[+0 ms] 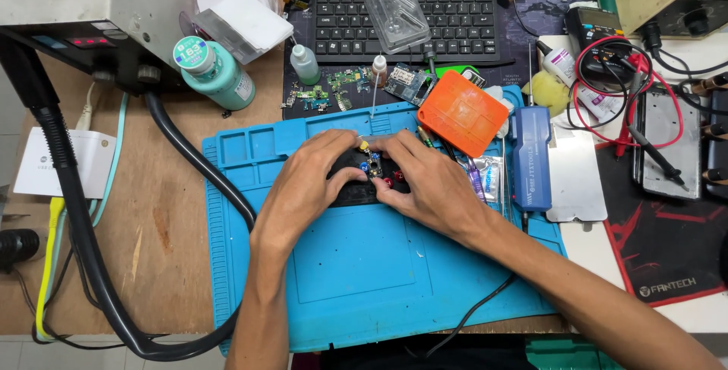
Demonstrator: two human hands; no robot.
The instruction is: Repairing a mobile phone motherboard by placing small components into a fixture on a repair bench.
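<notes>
Both of my hands rest on a black device (356, 189) lying on the blue repair mat (364, 279). My left hand (312, 180) covers its left side, fingers curled onto its top edge. My right hand (425, 180) covers its right side, fingertips pressing near small yellow, blue and red parts (373, 162) on the device. Most of the device is hidden under my hands.
An orange box (462, 112) and a blue hand tool (531, 158) lie right of my hands. Circuit boards (341, 86), small bottles (305, 63), a teal bottle (216, 70) and a keyboard (409, 14) sit behind. A thick black hose (72, 211) curves at left; multimeter with red leads (607, 44) at right.
</notes>
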